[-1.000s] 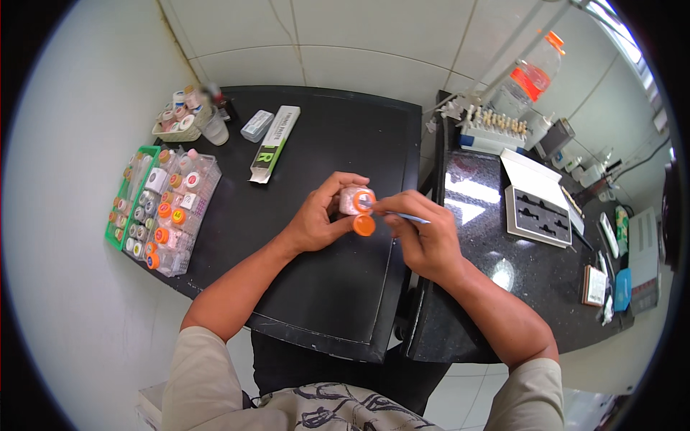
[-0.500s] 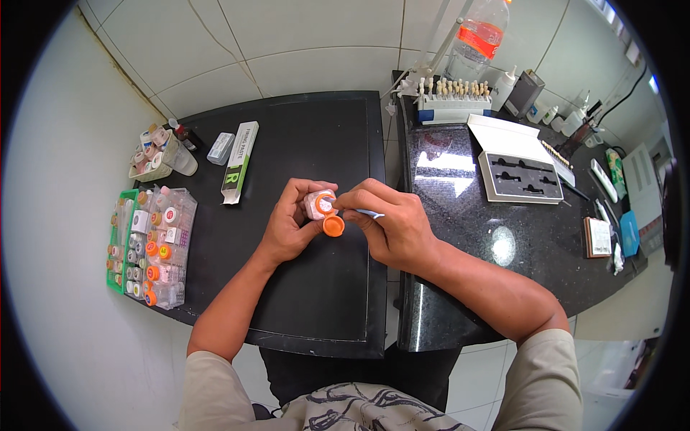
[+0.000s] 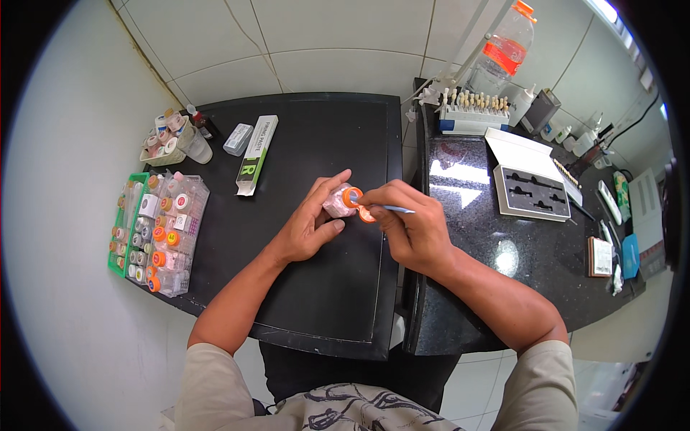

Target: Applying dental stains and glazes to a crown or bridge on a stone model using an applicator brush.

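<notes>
- The left hand (image 3: 305,230) is closed around a small pale pink jar (image 3: 336,205), held tilted above the black counter (image 3: 316,302), fingers wrapped round its body and thumb underneath.
- The jar's orange-rimmed mouth (image 3: 351,195) faces the right hand (image 3: 411,226).
- The right hand pinches a thin tool with a light blue handle (image 3: 397,209), its tip at the jar's mouth. An orange lid (image 3: 366,215) sits just under the mouth, against the right fingers; whether it is gripped or merely resting there I cannot tell.
- The jar looks light, rigid and smooth, likely plastic, so it should slip easily. Holding it round the middle, as now, seems the safest grip, clear of the open mouth.
- The tool is slender and probably delicate at the tip; it is best held near the front, pen fashion.
- At the counter's left edge stands a clear tray of similar small jars (image 3: 169,233), well apart from the hands. A long white and green box (image 3: 256,154) lies further back.
</notes>
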